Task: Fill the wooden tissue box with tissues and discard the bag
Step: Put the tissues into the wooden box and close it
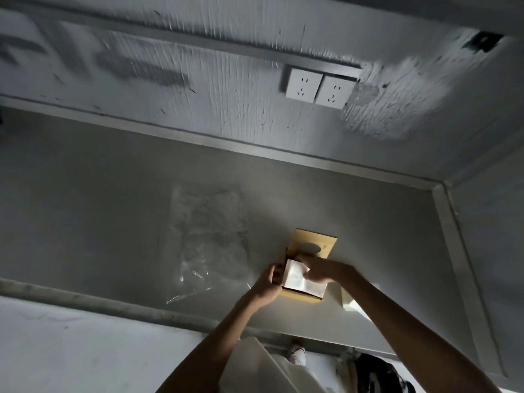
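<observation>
Grey and dim, the counter (pixel 85 208) runs along a scuffed wall where a pair of sockets (pixel 320 87) sits well above the work. Near the counter's front edge a person bends over the wooden box (pixel 300 296), which lies with its slotted lid (pixel 314 245) slid back beyond it, leaving the near part of the box open.

The left hand (pixel 268 285) cups the box's left side, fingers curled against the wood, apparently to steady it. The right hand (pixel 320 272) reaches over from the right and presses down on the white tissues (pixel 297 277), fingers together and bent, thumb toward the near edge; the stack sits in the open part of the box, and the push looks meant to seat it low enough for the lid to slide back across. Whether the fingers pinch a sheet or merely press cannot be told.

Just left of the box, flat on the counter, lies the clear bag (pixel 209 236), empty and crumpled, parked within reach but out of the way. By this look the filling is nearly done, with the lid yet to close and the bag yet to be thrown out. To the right of the box, behind the right forearm, a pale object (pixel 351 303) is too hidden to name.
</observation>
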A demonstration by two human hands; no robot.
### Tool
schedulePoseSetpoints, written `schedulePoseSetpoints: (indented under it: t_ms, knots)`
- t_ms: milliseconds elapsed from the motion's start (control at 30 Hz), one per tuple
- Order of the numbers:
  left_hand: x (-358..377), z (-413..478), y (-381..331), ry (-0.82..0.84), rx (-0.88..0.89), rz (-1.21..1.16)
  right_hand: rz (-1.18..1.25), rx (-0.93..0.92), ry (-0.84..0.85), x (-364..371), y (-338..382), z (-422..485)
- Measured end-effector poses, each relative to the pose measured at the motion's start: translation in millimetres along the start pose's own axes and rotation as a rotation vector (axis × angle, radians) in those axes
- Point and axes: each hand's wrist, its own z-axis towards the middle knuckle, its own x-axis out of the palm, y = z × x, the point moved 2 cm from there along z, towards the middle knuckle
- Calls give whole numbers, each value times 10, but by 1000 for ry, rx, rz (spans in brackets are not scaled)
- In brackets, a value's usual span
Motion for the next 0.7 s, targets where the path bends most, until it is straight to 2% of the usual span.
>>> schedulePoseSetpoints:
  t_ms: [400,533,700]
  knots:
    - [-33,-8,-48,-21,30,206,-66,108,161,-50,128,77]
    - [9,71,106,-14,17,269,-119,119,140,-53,198,118]
    - [2,147,215,3,-7,271,-57,175,146,23,190,109]
